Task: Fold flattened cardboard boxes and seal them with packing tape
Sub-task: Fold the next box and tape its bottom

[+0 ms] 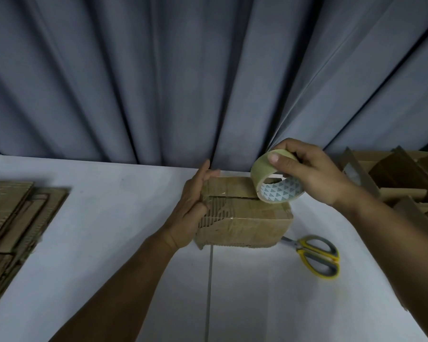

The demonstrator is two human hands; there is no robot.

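Sealing a worn brown cardboard box [245, 218], folded shut and resting near the middle of a white tabletop [109, 230], with the seam between its top flaps running left to right across the body. Stands a yellowish roll of clear packing tape [260, 171] on edge at the seam's right end, rim touching the box top, hole facing the camera. Pinches that roll with the right hand [314, 176], thumb pressed on the outer band, fingers curled over the far side. Clamps the box's left end with the left hand [193, 208], palm against the side, fingers hooked over the top. Puts seam, roll and both hands on one line, so any pull of tape probably runs along that axis, with the right hand nearer the roll. Shows yellow-and-grey scissors [314, 255] just beside the box's near right corner, flattened brown cardboard sheets [13, 218] stacked well apart at left, folded cardboard boxes [400, 178] at right, and a pleated grey curtain [183, 82] behind.
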